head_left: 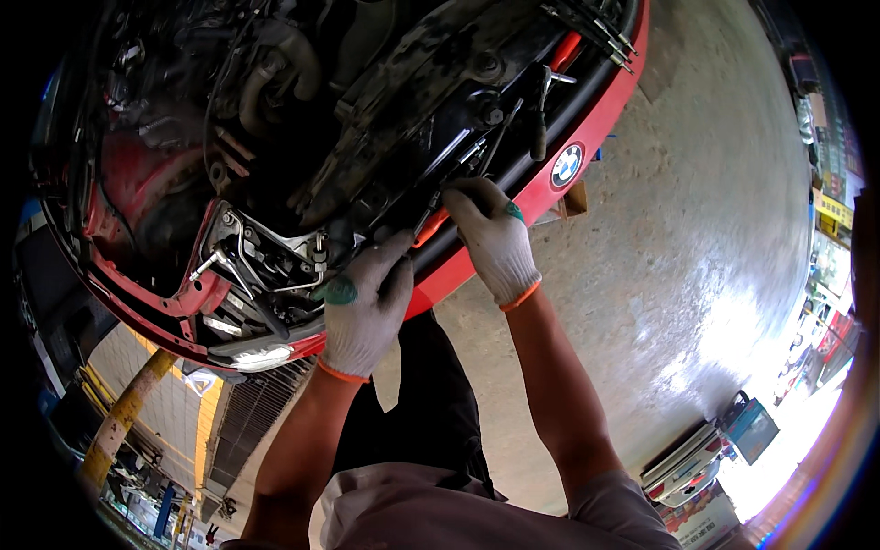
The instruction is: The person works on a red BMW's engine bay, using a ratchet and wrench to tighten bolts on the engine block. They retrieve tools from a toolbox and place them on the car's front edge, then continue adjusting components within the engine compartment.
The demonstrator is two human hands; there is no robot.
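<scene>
Both my hands wear white knit gloves with orange cuffs, over the front edge of an open car engine bay. My right hand is closed, its fingertips bent down at a slim tool with an orange handle. My left hand is closed too, thumb and forefinger curled near the handle's lower end; its palm hides whatever it grips. Beyond the fingers, metal extension bars lie along the dark front trim. A ratchet with a dark grip rests to their right, near the red front panel.
Several thin dark tools and a red-orange handle lie at the far end of the front trim. At left is the exposed headlight mount. A cardboard box sits on the concrete floor. A yellow post stands at lower left.
</scene>
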